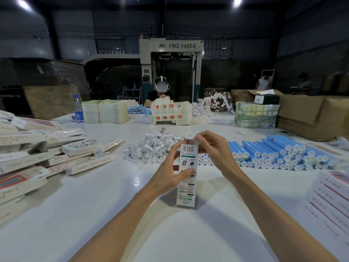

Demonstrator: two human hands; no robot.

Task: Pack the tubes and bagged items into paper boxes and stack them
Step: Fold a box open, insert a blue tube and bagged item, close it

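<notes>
Surface: glossy white table (105,214), ceiling lamp reflected in it. Room: dim warehouse, dark walls, grey machine marked FMZ-1450A (171,57) at the back, stacked brown cardboard sheets (47,82) at left.

Far side of the table: a second person (160,91) seated behind a stack of printed flat cartons (171,112). Clear water bottle with blue label (78,108) stands far left, just beside bundles of pale flat cartons (105,111). Large brown cardboard box (311,114) far right.

Task stock:
- loose heap of long white paper boxes with red print (47,152) at left, lying at mixed angles
- pile of small clear bagged items (151,148) at centre, behind the hands
- blue tubes with white caps (273,154) stacked on their sides at right, caps facing the camera
- neat stack of white boxes (332,195) at the right edge, blurred

Hands: both on one narrow white paper box with barcode and green stripe (188,178), held upright at table centre in front of the bagged pile. Cannot tell if its lower end touches the table.

Left hand (170,174): grips the box mid-body, thumb across the printed front face, fingers curled round behind.

Right hand (213,148): at the top end, fingers curled, pinching the top flap. Whether the flap is tucked in is hidden by the fingers.
</notes>
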